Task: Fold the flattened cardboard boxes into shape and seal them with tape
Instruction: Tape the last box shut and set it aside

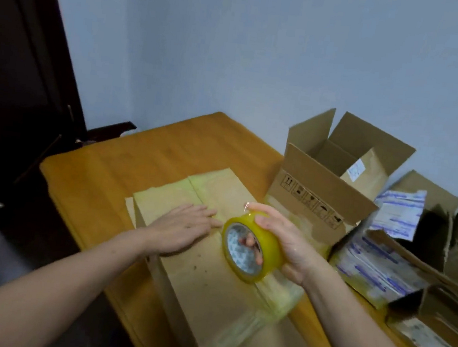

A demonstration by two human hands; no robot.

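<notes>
A folded brown cardboard box (208, 283) stands on the wooden table (112, 176) in front of me, its closed flaps facing up with strips of yellowish tape across them. My left hand (183, 228) lies flat on the box top, fingers straight, pressing near the centre seam. My right hand (280, 243) grips a roll of yellow tape (253, 248) just above the box, fingers hooked through the core and thumb over the rim.
An open cardboard box (333, 183) with raised flaps stands at the back right of the table. Flattened and torn boxes with white-and-blue labels (402, 258) pile up at the right. A dark door (17, 75) is at the left; a wall is behind.
</notes>
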